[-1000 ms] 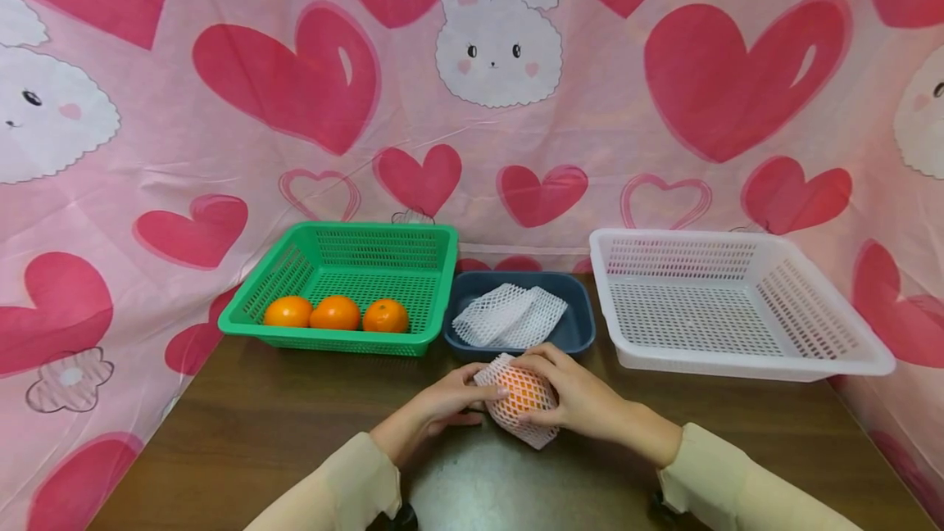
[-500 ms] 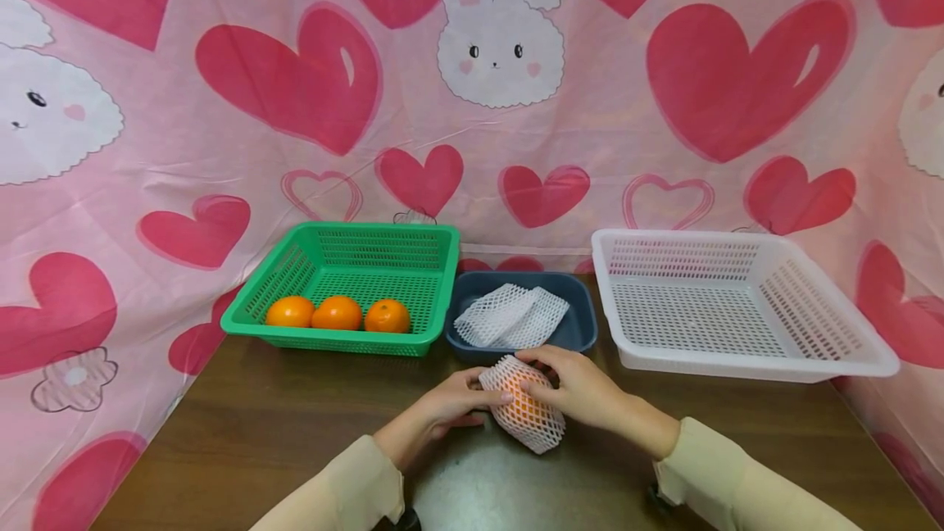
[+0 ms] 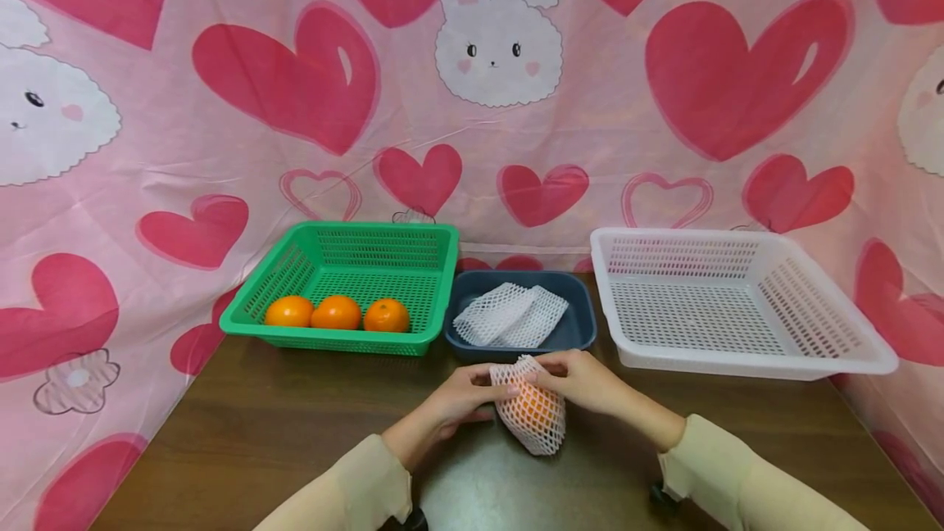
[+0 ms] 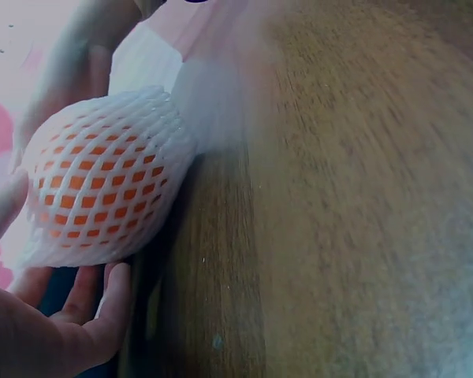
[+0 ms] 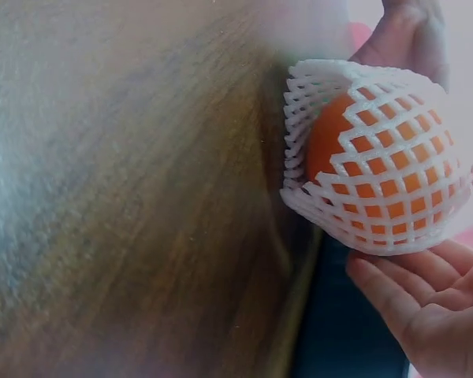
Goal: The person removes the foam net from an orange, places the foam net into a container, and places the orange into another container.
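Observation:
An orange [image 5: 325,138] sits inside a white foam net sleeve [image 3: 537,424] above the near middle of the table. My left hand [image 3: 459,400] holds its left side, thumb across the mesh and fingers behind. From the right, my right hand [image 3: 586,382] grips the sleeve's upper edge between thumb and fingers. In the left wrist view, the mesh [image 4: 102,181] covers the fruit, with left fingers [image 4: 110,307] touching it. The right wrist view shows the sleeve's open end, some bare peel inside it, and right fingers [image 5: 386,287] against the net.
A green basket [image 3: 339,341] with 3 oranges [image 3: 336,313] stands at the left. Behind the hands, a dark blue tray [image 3: 583,310] holds folded foam nets [image 3: 509,314]. A white basket [image 3: 737,363] is at the right. A heart-patterned cloth [image 3: 501,138] hangs behind.
Both hands and the netted orange have shifted slightly right. The right hand's fingers have moved from the side of the fruit up to the sleeve's upper edge.

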`<action>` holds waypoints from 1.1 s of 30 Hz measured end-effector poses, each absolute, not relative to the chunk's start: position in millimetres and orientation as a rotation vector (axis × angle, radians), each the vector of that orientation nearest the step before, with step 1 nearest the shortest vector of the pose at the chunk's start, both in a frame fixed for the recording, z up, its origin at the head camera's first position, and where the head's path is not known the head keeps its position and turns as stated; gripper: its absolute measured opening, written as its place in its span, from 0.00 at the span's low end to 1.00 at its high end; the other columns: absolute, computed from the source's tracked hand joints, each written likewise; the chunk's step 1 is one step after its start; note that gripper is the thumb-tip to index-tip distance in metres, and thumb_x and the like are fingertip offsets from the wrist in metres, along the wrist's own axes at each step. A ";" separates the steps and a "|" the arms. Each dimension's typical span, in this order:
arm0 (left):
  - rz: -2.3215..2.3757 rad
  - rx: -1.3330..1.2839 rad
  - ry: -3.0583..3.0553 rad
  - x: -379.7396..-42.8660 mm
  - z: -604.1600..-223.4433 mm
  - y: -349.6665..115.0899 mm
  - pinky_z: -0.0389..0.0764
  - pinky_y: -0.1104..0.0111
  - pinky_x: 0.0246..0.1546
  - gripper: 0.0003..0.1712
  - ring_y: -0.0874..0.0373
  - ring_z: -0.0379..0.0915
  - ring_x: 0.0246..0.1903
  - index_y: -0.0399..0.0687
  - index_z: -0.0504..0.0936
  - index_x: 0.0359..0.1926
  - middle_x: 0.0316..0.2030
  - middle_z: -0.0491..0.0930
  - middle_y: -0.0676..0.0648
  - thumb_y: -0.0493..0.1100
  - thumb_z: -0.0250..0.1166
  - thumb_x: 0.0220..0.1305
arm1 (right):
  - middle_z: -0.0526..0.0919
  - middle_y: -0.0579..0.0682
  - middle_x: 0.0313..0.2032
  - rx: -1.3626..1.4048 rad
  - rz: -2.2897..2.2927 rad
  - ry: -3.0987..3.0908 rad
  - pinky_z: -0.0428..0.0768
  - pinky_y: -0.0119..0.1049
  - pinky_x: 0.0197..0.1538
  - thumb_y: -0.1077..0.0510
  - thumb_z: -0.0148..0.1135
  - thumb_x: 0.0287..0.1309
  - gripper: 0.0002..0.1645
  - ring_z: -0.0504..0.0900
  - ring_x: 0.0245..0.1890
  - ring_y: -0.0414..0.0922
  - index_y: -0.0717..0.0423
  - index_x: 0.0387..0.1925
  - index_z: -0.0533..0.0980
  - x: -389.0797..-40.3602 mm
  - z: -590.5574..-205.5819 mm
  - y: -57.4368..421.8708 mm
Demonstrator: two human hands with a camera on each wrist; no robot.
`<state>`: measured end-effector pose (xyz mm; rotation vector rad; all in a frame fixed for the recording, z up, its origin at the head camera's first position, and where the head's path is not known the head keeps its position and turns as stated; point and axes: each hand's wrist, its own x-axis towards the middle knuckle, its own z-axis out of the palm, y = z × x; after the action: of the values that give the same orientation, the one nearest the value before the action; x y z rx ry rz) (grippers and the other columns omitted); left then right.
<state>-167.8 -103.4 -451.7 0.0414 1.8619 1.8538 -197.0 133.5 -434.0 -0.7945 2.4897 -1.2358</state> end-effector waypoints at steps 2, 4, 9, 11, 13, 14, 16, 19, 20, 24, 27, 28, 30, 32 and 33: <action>1.872 0.056 1.868 -167.8 -452.2 -101.9 0.81 0.50 0.52 0.23 0.57 0.80 0.45 0.36 0.83 0.59 0.49 0.85 0.47 0.43 0.71 0.66 | 0.89 0.47 0.40 -0.772 -1.261 2.481 0.80 0.33 0.43 0.49 0.67 0.68 0.23 0.83 0.40 0.39 0.64 0.52 0.85 -198.3 -434.5 134.4; 1.886 0.067 1.877 -167.5 -452.4 -100.9 0.83 0.53 0.50 0.21 0.58 0.81 0.42 0.34 0.83 0.57 0.47 0.85 0.47 0.41 0.71 0.66 | 0.88 0.44 0.35 -0.755 -1.283 2.484 0.78 0.31 0.38 0.49 0.68 0.66 0.20 0.79 0.35 0.37 0.62 0.47 0.87 -198.7 -433.5 135.3; 1.935 0.077 1.900 -167.7 -453.8 -98.7 0.85 0.60 0.43 0.18 0.59 0.81 0.36 0.30 0.86 0.51 0.40 0.87 0.48 0.39 0.71 0.65 | 0.86 0.42 0.30 -0.751 -1.329 2.511 0.73 0.29 0.32 0.52 0.72 0.63 0.14 0.74 0.29 0.35 0.60 0.39 0.89 -198.7 -430.2 136.0; 1.956 0.090 1.907 -167.4 -453.8 -97.7 0.86 0.62 0.40 0.17 0.59 0.81 0.34 0.29 0.86 0.49 0.38 0.87 0.47 0.38 0.71 0.65 | 0.86 0.43 0.30 -0.757 -1.343 2.531 0.74 0.29 0.32 0.54 0.73 0.62 0.12 0.73 0.29 0.35 0.60 0.37 0.89 -198.2 -429.3 135.8; 1.971 0.109 1.914 -167.1 -454.0 -96.5 0.86 0.63 0.39 0.16 0.59 0.81 0.33 0.28 0.86 0.49 0.38 0.87 0.46 0.37 0.72 0.65 | 0.87 0.43 0.30 -0.758 -1.346 2.556 0.75 0.29 0.32 0.54 0.74 0.61 0.11 0.74 0.29 0.35 0.59 0.35 0.90 -197.3 -428.6 135.6; 1.976 0.116 1.921 -166.9 -454.0 -95.9 0.86 0.63 0.38 0.16 0.59 0.81 0.33 0.27 0.86 0.48 0.38 0.87 0.45 0.37 0.72 0.64 | 0.87 0.42 0.30 -0.757 -1.346 2.569 0.75 0.29 0.32 0.54 0.74 0.60 0.10 0.74 0.29 0.35 0.59 0.34 0.90 -196.8 -428.5 135.5; 1.983 0.122 1.940 -166.6 -453.6 -94.6 0.86 0.64 0.35 0.16 0.60 0.81 0.31 0.27 0.86 0.47 0.36 0.87 0.45 0.37 0.72 0.64 | 0.87 0.42 0.29 -0.760 -1.351 2.583 0.76 0.30 0.33 0.55 0.75 0.59 0.09 0.75 0.29 0.35 0.58 0.33 0.90 -195.5 -428.0 135.0; 1.988 0.119 1.973 -166.3 -452.5 -92.9 0.85 0.65 0.32 0.15 0.61 0.80 0.28 0.27 0.87 0.45 0.33 0.87 0.46 0.36 0.73 0.63 | 0.88 0.42 0.30 -0.775 -1.365 2.602 0.77 0.30 0.33 0.55 0.76 0.58 0.09 0.77 0.29 0.35 0.58 0.33 0.89 -193.9 -427.6 134.3; 1.987 0.120 1.989 -166.3 -451.9 -92.3 0.84 0.66 0.31 0.14 0.61 0.79 0.27 0.27 0.87 0.45 0.32 0.87 0.47 0.36 0.73 0.63 | 0.88 0.41 0.29 -0.786 -1.372 2.608 0.78 0.30 0.33 0.56 0.76 0.57 0.08 0.77 0.29 0.34 0.58 0.33 0.89 -193.6 -427.5 134.1; 1.984 0.121 2.040 -166.5 -449.3 -90.6 0.83 0.66 0.28 0.13 0.62 0.77 0.25 0.28 0.88 0.43 0.31 0.86 0.48 0.36 0.73 0.63 | 0.87 0.41 0.28 -0.822 -1.388 2.649 0.78 0.30 0.32 0.55 0.78 0.55 0.09 0.77 0.28 0.34 0.57 0.33 0.89 -193.0 -427.9 133.7; 1.991 0.124 2.074 -167.1 -448.2 -90.1 0.82 0.66 0.28 0.13 0.62 0.76 0.25 0.29 0.88 0.43 0.32 0.86 0.48 0.37 0.73 0.63 | 0.86 0.41 0.28 -0.781 -1.418 2.641 0.79 0.30 0.32 0.55 0.78 0.55 0.10 0.78 0.28 0.35 0.57 0.34 0.89 -194.0 -429.3 135.0; 1.995 0.124 2.080 -167.6 -448.3 -90.1 0.82 0.67 0.28 0.13 0.62 0.76 0.26 0.30 0.88 0.43 0.32 0.86 0.48 0.37 0.73 0.63 | 0.86 0.42 0.28 -0.754 -1.440 2.621 0.79 0.30 0.32 0.56 0.78 0.55 0.10 0.78 0.28 0.36 0.58 0.34 0.88 -194.6 -429.8 135.7; 1.999 0.135 2.080 -168.6 -448.9 -90.2 0.82 0.68 0.30 0.13 0.63 0.77 0.27 0.30 0.88 0.44 0.33 0.86 0.48 0.38 0.73 0.64 | 0.86 0.45 0.29 -0.690 -1.488 2.552 0.80 0.30 0.33 0.56 0.77 0.57 0.10 0.80 0.29 0.38 0.60 0.36 0.87 -196.4 -431.1 137.7; 1.998 0.156 2.068 -169.2 -450.0 -90.4 0.82 0.68 0.31 0.13 0.63 0.76 0.28 0.30 0.88 0.44 0.33 0.86 0.49 0.38 0.73 0.64 | 0.85 0.48 0.32 -0.646 -1.525 2.464 0.81 0.31 0.36 0.56 0.74 0.60 0.12 0.82 0.32 0.41 0.62 0.39 0.85 -198.2 -431.9 140.1; 1.996 0.165 2.058 -169.1 -450.3 -90.5 0.82 0.68 0.32 0.13 0.62 0.77 0.28 0.31 0.88 0.44 0.33 0.86 0.49 0.38 0.72 0.64 | 0.85 0.49 0.34 -0.641 -1.536 2.410 0.81 0.32 0.37 0.56 0.73 0.62 0.14 0.82 0.34 0.43 0.64 0.42 0.84 -198.9 -432.1 141.3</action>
<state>-169.1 -90.5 -450.3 0.1649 2.0579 1.9958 -198.9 141.3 -432.1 -0.6410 2.4102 -1.5359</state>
